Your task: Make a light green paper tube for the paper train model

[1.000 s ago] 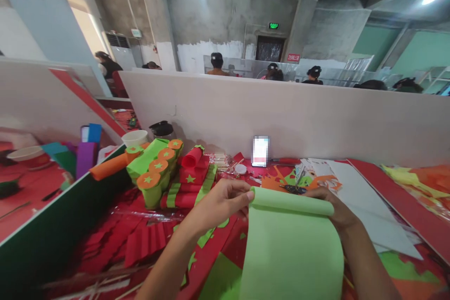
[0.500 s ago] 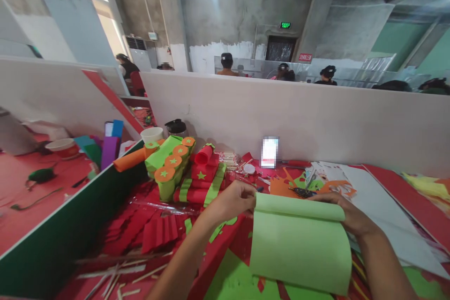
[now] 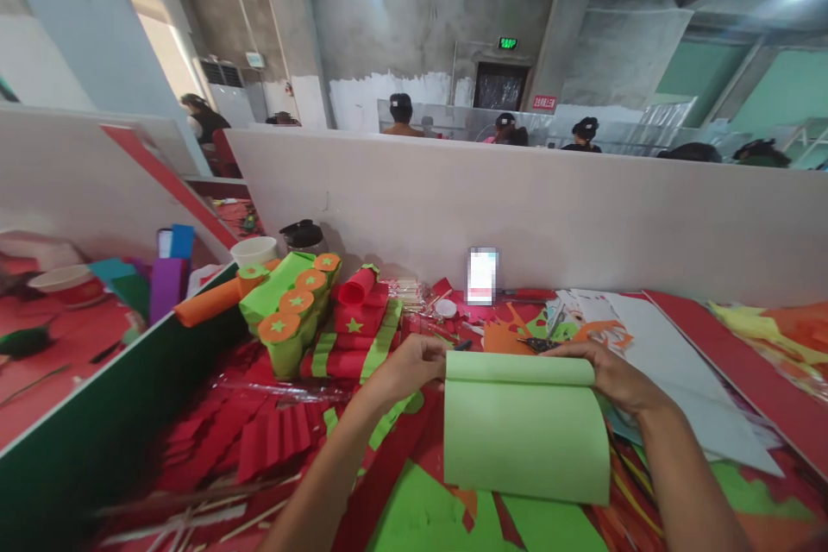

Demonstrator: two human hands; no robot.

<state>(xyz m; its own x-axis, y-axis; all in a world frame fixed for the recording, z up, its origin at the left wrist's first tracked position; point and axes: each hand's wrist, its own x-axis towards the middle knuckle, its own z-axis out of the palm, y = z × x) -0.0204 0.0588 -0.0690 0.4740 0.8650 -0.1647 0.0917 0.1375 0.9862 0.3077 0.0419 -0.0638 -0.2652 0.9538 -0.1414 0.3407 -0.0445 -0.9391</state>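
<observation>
A light green paper sheet hangs in front of me, its top edge rolled or folded over into a flat band. My left hand pinches the upper left corner of it. At the upper right corner, my right hand grips the sheet, some of its fingers hidden behind the paper. Below it lie bright green paper pieces on the red table. Just beyond the sheet are orange paper scraps and a dark tool, partly hidden by the right hand.
Green and orange paper models stand left of centre beside red paper rolls. A phone leans on the white partition. White sheets lie at the right. A dark green board edges the left side. Thin sticks lie front left.
The view has turned slightly to the right. The light green sheet, still between both hands, hangs a little higher and straighter in the picture.
</observation>
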